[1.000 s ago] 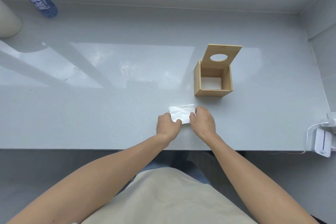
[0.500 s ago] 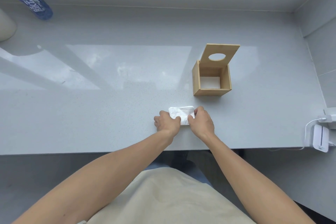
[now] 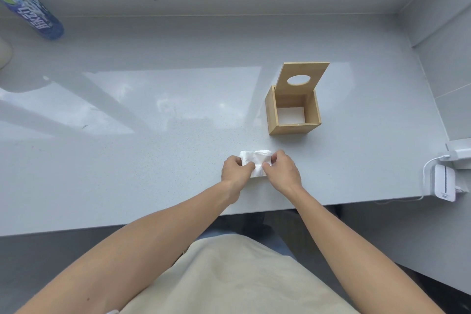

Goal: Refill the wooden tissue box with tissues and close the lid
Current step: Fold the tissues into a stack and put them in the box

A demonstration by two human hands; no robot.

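Observation:
A white stack of tissues (image 3: 256, 160) lies on the grey counter near its front edge. My left hand (image 3: 235, 169) grips the stack's left end, and my right hand (image 3: 281, 169) grips its right end. The stack looks squeezed between the two hands. Beyond it, to the right, stands the wooden tissue box (image 3: 293, 116). Its lid (image 3: 303, 79), with a round hole, is tipped up and back. The inside of the box shows a white bottom.
A blue-labelled bottle (image 3: 30, 14) lies at the far left back. A white charger with a cable (image 3: 443, 182) sits at the counter's right edge. A wall closes the back and the right side. The counter's front edge (image 3: 102, 228) runs just below my hands.
Both hands have closed in on the ends of the tissue stack and bunched it up a little. The box and lid have not moved.

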